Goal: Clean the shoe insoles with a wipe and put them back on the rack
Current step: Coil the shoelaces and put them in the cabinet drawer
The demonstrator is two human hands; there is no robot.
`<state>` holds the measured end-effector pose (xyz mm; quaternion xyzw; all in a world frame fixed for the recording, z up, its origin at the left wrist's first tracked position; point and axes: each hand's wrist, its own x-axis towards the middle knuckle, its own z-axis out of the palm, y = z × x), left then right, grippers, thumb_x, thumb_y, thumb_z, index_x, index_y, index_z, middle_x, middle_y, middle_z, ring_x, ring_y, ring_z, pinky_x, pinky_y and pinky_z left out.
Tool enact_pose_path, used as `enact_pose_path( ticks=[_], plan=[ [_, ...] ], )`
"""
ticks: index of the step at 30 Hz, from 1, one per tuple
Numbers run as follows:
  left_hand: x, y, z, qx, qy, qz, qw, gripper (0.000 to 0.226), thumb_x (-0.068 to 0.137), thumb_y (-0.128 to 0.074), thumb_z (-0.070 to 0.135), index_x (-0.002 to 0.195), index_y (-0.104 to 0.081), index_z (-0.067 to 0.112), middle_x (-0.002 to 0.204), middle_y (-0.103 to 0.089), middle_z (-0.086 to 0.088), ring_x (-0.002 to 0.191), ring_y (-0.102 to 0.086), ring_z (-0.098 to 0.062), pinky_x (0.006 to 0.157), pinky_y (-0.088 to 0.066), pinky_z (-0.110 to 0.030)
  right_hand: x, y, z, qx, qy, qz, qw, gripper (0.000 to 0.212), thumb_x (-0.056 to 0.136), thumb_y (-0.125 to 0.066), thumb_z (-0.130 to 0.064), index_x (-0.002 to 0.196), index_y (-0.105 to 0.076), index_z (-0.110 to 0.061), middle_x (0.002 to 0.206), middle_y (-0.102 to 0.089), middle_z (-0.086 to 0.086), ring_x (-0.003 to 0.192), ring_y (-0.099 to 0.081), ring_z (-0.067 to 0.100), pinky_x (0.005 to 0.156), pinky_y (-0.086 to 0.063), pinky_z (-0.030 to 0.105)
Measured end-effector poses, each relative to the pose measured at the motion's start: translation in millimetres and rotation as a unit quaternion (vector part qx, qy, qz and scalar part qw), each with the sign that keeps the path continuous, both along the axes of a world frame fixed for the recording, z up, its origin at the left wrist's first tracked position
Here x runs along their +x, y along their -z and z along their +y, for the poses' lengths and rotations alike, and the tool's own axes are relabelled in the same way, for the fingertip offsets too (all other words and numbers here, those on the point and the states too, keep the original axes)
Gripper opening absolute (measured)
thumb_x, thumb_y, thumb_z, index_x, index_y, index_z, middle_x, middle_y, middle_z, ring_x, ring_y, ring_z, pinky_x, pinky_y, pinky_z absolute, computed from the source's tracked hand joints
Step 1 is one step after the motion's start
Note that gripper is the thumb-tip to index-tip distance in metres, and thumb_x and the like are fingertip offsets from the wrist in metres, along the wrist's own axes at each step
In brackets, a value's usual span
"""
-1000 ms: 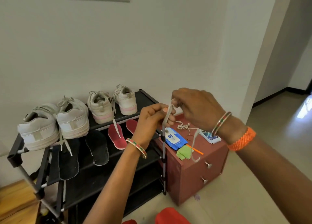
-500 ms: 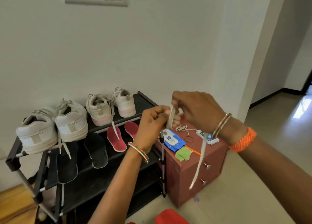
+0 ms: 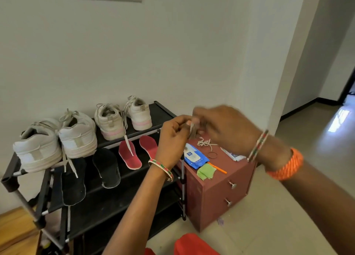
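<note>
A black shoe rack stands against the wall, with four white sneakers along its top shelf. On the shelf below lie two black insoles toward the left end and two red insoles toward the right end. Just beside the rack's right end, a brown drawer cabinet carries a blue wipe pack at its left edge. Above the cabinet's back left corner, the left hand and right hand meet, both pinching a pale shoelace, though blur hides the exact finger positions.
</note>
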<state>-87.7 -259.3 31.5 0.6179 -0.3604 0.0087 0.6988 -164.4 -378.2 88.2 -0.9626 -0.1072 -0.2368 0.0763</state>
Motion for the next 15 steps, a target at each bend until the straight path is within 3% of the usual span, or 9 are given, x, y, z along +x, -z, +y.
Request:
enact_pose_path(
  ticks=[3,8,10,12,13,15],
  plan=[
    [-2,-2,0,-0.015,0.085,0.019,0.996,0.032,0.097,-0.035,-0.005,0.090,-0.063,0.008,0.070,-0.070,0.002,0.064,-0.065,-0.010,0.066,-0.053,-0.020,24,-6,-23,0.071,0.012,-0.061,0.996,0.020,0.089,-0.043,-0.014,0.075,-0.049,-0.026,0.063,-0.053,-0.014,0.057,-0.047,0.008,0.058,-0.036,0.031],
    [4,2,5,-0.043,0.122,0.040,0.991,0.022,0.093,-0.042,0.005,0.097,-0.063,0.003,0.077,-0.071,-0.002,0.070,-0.067,-0.014,0.068,-0.055,-0.023,34,49,-25,0.198,0.055,0.013,0.979,0.028,0.085,-0.032,-0.031,0.070,-0.053,-0.021,0.066,-0.060,0.001,0.064,-0.056,0.024,0.064,-0.047,0.047],
    [5,9,3,-0.064,0.086,0.069,0.992,0.023,0.097,-0.040,0.000,0.099,-0.063,0.004,0.079,-0.073,-0.001,0.073,-0.068,-0.013,0.072,-0.056,-0.024,22,74,-5,0.210,0.054,0.045,0.975,0.028,0.085,-0.030,-0.033,0.069,-0.051,-0.023,0.068,-0.061,0.003,0.064,-0.057,0.022,0.062,-0.048,0.040],
    [5,18,-3,-0.069,0.038,0.085,0.993,0.024,0.098,-0.040,-0.001,0.099,-0.063,0.005,0.080,-0.073,0.000,0.073,-0.069,-0.010,0.073,-0.056,-0.022,8,90,18,0.175,0.049,0.096,0.979,0.028,0.092,-0.037,-0.022,0.065,-0.040,-0.027,0.061,-0.049,-0.007,0.056,-0.046,0.009,0.052,-0.037,0.024],
    [6,23,-5,-0.058,0.012,0.084,0.995,0.025,0.098,-0.040,0.000,0.098,-0.063,0.007,0.081,-0.072,-0.001,0.074,-0.069,-0.009,0.073,-0.055,-0.021,1,90,28,0.153,0.043,0.117,0.980,0.029,0.093,-0.040,-0.017,0.066,-0.038,-0.026,0.060,-0.043,-0.010,0.054,-0.042,0.006,0.049,-0.030,0.021],
    [9,34,-7,-0.023,-0.024,0.061,0.998,0.026,0.098,-0.041,-0.001,0.095,-0.064,0.012,0.085,-0.071,-0.003,0.077,-0.069,-0.010,0.076,-0.055,-0.024,-4,83,34,0.110,0.039,0.128,0.985,0.023,0.091,-0.043,-0.013,0.070,-0.043,-0.024,0.062,-0.046,-0.009,0.058,-0.047,0.013,0.049,-0.033,0.024]
  ],
)
